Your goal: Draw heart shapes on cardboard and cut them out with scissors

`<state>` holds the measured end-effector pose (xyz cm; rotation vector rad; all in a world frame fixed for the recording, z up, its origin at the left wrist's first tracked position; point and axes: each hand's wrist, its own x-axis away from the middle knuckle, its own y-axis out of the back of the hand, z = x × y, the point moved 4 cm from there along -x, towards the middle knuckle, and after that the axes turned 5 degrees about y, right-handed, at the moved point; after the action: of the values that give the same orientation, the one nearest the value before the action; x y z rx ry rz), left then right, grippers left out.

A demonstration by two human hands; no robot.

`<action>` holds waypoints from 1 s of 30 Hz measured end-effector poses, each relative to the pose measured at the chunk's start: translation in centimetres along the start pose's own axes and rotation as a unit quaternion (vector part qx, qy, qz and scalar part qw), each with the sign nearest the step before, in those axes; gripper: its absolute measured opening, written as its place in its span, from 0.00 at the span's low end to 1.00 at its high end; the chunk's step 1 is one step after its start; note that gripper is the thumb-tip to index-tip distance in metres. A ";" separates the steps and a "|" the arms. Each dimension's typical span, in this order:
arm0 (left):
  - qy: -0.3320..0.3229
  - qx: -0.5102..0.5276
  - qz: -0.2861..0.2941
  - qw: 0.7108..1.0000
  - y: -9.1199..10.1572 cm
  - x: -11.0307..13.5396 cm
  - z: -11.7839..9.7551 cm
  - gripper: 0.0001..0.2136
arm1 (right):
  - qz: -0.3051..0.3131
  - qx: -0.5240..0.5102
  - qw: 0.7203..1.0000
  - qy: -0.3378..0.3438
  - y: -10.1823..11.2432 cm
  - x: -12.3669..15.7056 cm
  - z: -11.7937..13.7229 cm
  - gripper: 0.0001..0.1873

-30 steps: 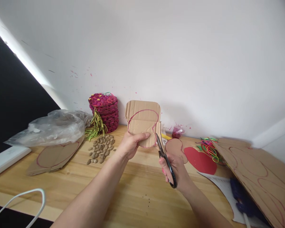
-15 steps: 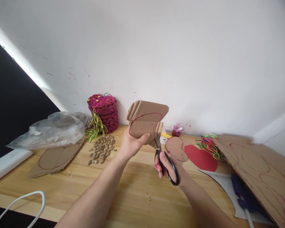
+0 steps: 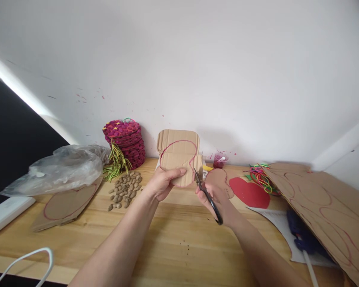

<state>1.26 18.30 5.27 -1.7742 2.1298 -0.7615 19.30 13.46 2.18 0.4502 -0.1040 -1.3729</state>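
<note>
Cardboard piece (image 3: 179, 161) stood upright above the counter (image 3: 173, 235), pinched from below in our left hand (image 3: 163, 182). Our right hand (image 3: 218, 201) gripped black scissors (image 3: 208, 196), blades pointing up-left, biting its right edge along the red outline.

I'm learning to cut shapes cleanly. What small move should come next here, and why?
Probably another short snip along the red line: the scissors in the right hand sit at the right edge of the cardboard piece, which the left hand holds, with much outline still uncut.
</note>
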 end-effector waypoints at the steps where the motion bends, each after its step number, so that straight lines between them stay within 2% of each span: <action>1: -0.001 -0.006 0.003 1.000 -0.1 0.0 0.0 0.34 | -0.015 0.034 0.999 0.011 0.3 -0.1 0.1 0.35; 4: -0.027 -0.026 0.005 0.999 -0.1 0.0 0.0 0.36 | -0.007 0.055 0.998 0.030 0.4 -0.1 0.2 0.34; 7: -0.057 -0.030 0.010 0.998 0.1 -0.2 0.0 0.37 | 0.038 -0.018 0.999 0.023 -0.4 0.1 -0.3 0.37; 10: -0.060 -0.028 0.016 0.998 0.2 -0.2 0.2 0.36 | 0.064 -0.064 0.996 0.024 -1.2 0.4 -0.9 0.36; 21: -0.060 -0.018 0.032 0.998 -0.4 -0.3 1.1 0.32 | 0.044 -0.103 0.994 0.020 -1.4 0.5 -1.0 0.35; 30: -0.068 -0.001 0.010 0.998 -0.7 0.0 1.3 0.33 | 0.022 -0.049 0.998 0.018 -1.1 0.9 0.1 0.31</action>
<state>2.53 17.92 4.56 -1.7506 2.0566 -0.6139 18.43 12.43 1.68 0.3882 -0.0163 -1.3195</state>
